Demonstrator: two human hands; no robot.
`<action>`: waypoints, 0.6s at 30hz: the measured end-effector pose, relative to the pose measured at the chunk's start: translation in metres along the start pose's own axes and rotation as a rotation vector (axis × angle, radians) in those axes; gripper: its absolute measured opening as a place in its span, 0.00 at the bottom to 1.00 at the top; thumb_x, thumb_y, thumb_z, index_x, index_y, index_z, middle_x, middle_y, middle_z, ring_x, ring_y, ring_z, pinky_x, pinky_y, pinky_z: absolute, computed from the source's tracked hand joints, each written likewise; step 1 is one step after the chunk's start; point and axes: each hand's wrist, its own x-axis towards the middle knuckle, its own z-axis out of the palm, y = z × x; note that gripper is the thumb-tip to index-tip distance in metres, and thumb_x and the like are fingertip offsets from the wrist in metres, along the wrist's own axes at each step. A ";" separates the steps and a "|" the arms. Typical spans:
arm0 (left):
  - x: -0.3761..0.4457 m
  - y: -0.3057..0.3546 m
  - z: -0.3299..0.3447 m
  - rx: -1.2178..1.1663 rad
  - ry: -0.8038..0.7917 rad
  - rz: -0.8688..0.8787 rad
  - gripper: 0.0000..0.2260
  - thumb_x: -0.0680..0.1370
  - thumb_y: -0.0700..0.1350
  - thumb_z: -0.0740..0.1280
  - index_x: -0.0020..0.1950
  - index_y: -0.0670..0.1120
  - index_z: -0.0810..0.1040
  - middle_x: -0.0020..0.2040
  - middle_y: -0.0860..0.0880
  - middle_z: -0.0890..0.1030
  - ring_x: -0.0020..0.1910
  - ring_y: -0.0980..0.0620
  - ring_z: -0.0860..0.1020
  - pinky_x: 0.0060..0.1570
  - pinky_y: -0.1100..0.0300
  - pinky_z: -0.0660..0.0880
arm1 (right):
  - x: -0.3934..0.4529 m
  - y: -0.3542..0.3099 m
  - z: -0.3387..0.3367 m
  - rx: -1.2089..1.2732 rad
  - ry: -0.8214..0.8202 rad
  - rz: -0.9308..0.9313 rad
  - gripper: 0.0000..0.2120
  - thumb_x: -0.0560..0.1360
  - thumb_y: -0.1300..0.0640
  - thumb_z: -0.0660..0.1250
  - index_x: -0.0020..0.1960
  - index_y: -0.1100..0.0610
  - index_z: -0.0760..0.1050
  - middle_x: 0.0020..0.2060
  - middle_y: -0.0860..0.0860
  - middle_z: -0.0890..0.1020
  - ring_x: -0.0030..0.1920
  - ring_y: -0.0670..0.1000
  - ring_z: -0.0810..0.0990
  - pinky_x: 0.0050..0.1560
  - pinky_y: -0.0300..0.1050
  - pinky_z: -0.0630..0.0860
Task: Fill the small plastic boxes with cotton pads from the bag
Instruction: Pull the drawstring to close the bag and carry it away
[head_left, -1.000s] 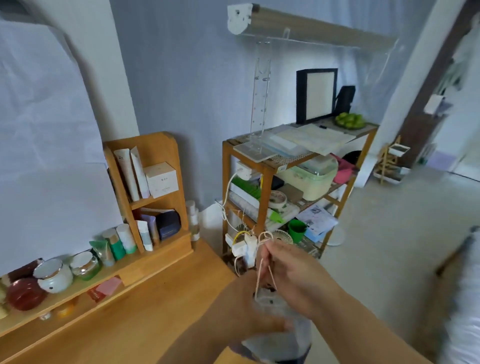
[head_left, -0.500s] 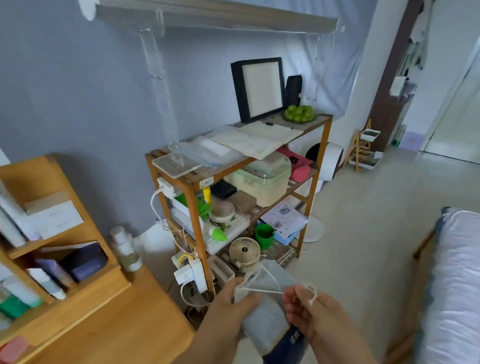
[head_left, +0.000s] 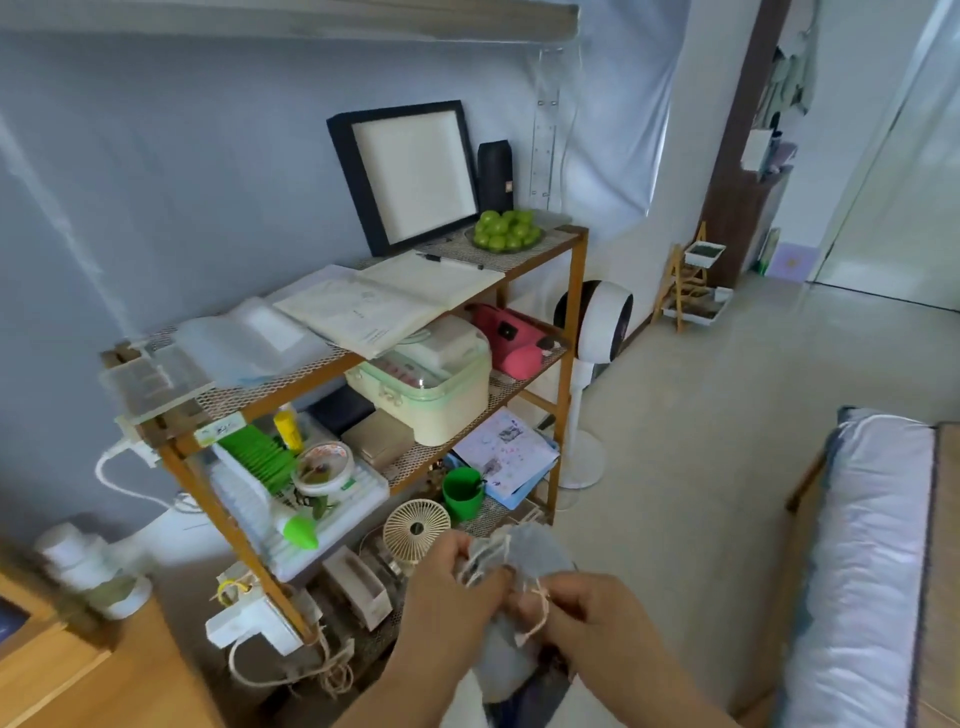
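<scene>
A translucent grey-white drawstring bag (head_left: 537, 556) hangs between my two hands low in the head view, its contents hidden. My left hand (head_left: 452, 587) grips the bag's gathered mouth. My right hand (head_left: 592, 613) pinches the pale drawstring cord (head_left: 540, 610) just below the mouth. A clear plastic box (head_left: 150, 382) sits on the left corner of the wooden rack's top shelf, apart from both hands.
A wooden three-tier rack (head_left: 569, 332) stands ahead, crowded with papers, a green bin, a pink case, a cup and a small fan. A power strip (head_left: 249, 623) with cables hangs at its base. A white standing fan (head_left: 595, 322) is behind, a mattress (head_left: 862, 561) right, a wooden desk (head_left: 78, 670) lower left.
My view has swung right, from the desk shelf to the rack. The bag stayed between my hands; the drawstring loop that was stretched out is now bunched close to the bag's mouth.
</scene>
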 end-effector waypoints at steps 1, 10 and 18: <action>0.009 0.005 0.003 0.021 -0.045 -0.003 0.08 0.71 0.46 0.73 0.41 0.50 0.74 0.35 0.53 0.78 0.29 0.59 0.74 0.28 0.70 0.68 | 0.007 0.004 -0.013 0.011 0.067 -0.018 0.09 0.73 0.55 0.71 0.34 0.47 0.82 0.29 0.46 0.79 0.30 0.40 0.73 0.34 0.35 0.68; 0.096 0.051 0.013 -0.059 -0.471 0.100 0.10 0.66 0.44 0.75 0.45 0.52 0.83 0.43 0.46 0.84 0.43 0.51 0.81 0.45 0.56 0.76 | 0.096 0.017 -0.099 0.146 -0.113 0.020 0.19 0.61 0.53 0.80 0.46 0.52 0.73 0.51 0.48 0.82 0.47 0.46 0.81 0.45 0.39 0.76; 0.194 0.069 0.054 0.350 -0.280 0.551 0.08 0.71 0.44 0.70 0.40 0.58 0.75 0.33 0.59 0.78 0.30 0.65 0.71 0.30 0.72 0.65 | 0.195 0.022 -0.129 0.106 -0.286 0.072 0.17 0.69 0.64 0.68 0.52 0.46 0.82 0.47 0.51 0.84 0.48 0.46 0.79 0.52 0.39 0.73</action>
